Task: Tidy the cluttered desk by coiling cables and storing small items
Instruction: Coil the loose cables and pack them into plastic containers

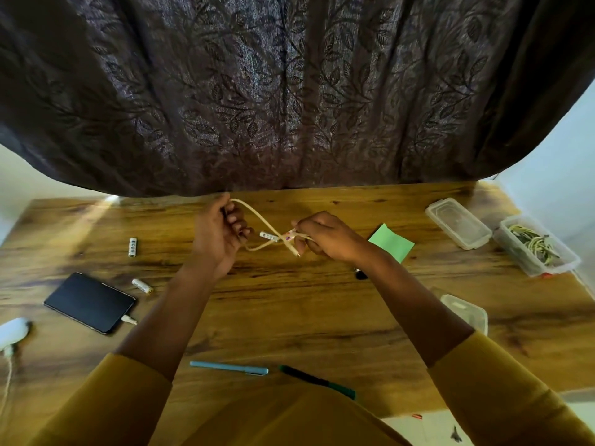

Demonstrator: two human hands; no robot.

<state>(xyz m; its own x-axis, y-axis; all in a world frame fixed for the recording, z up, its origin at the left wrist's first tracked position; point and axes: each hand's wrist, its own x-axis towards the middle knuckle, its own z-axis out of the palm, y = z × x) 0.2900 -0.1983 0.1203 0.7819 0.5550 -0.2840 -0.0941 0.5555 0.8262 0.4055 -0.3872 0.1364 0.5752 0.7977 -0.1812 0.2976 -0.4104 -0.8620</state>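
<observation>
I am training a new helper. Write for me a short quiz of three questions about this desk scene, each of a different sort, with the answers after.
1. True or false: both hands grip the white cable above the desk.
2. Multiple choice: what lies nearest the person's body? A) the green sticky note B) the two pens, blue pen and green pen C) the black phone
3. Fill in: the open container at the far right holds a tangle of ____.

Key
1. True: the left hand and the right hand each hold part of it.
2. B
3. Cables
</observation>
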